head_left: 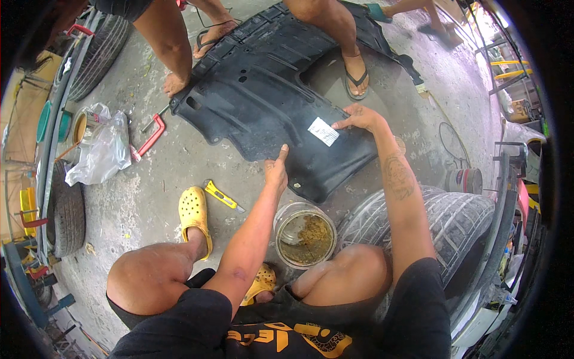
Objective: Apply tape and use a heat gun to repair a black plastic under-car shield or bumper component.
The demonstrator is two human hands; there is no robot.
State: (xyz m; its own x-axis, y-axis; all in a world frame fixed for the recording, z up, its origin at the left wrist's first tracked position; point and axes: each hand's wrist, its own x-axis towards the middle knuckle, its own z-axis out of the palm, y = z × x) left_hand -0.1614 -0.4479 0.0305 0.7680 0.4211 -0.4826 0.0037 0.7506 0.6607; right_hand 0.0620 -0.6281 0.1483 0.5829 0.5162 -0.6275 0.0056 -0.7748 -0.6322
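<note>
A large black moulded plastic panel (251, 107) with slots, ribs and a white label (323, 130) spans the upper middle. My left hand (276, 167) grips its near edge at the lower middle, thumb on top and fingers hidden underneath. My right hand (362, 119) grips the edge beside the label, thumb near the paper. A yellow utility knife (220, 193) lies on the concrete floor left of my left hand. A clear round container (305, 236) with yellowish-brown material stands below the panel, between my forearms.
Another person's bare foot (178, 84) and sandalled foot (357, 78) are at the panel; more legs stand at the back. A large tyre (442, 227) lies at right. At left are a red clamp (150, 136), a plastic bag (101, 155), cans and tyres. Metal racks line both sides.
</note>
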